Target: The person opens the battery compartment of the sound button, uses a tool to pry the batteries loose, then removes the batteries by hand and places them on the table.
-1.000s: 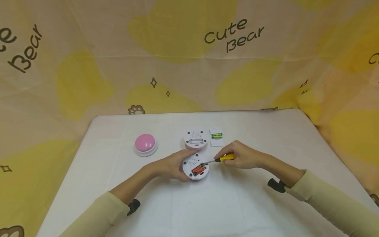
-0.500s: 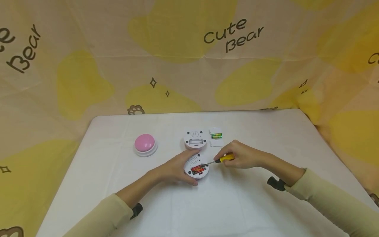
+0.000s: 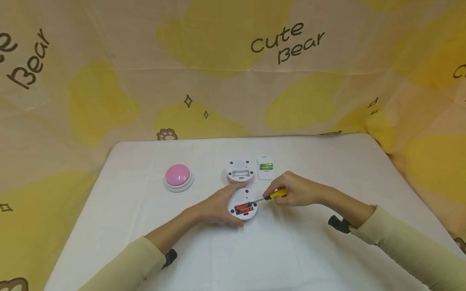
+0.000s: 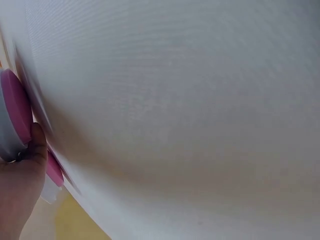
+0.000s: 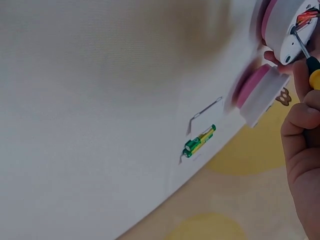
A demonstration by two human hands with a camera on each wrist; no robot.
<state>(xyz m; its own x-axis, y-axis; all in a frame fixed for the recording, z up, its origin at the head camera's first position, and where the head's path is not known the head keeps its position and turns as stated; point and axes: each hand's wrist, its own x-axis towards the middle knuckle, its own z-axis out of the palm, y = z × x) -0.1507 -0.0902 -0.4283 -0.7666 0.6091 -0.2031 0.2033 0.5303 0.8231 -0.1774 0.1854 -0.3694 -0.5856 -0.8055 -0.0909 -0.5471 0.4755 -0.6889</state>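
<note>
My left hand (image 3: pixel 218 206) grips a round push button (image 3: pixel 239 197) by its rim, white base up and pink dome (image 4: pixel 17 105) down. Red batteries (image 3: pixel 243 208) lie side by side in its uncovered battery compartment. In my right hand (image 3: pixel 298 189) is a screwdriver (image 3: pixel 279 194) with a yellow and black handle, pinched between thumb and fingers. Its metal shaft (image 5: pixel 301 44) slants down to the left, the tip right at the upper right end of the batteries. The right wrist view shows the tip at the compartment's edge.
Just behind, a second push button (image 3: pixel 239 165) lies upside down, its battery bay bare. To its right are green batteries (image 3: pixel 266 166) and white battery covers (image 3: pixel 267 176). A third button (image 3: pixel 177 175) stands pink side up at the left on the white table (image 3: pixel 320 250).
My left hand has shifted its hold and turned the push button slightly, moving it a little to the right. The screwdriver stays at the batteries' end, with my right hand almost still.
</note>
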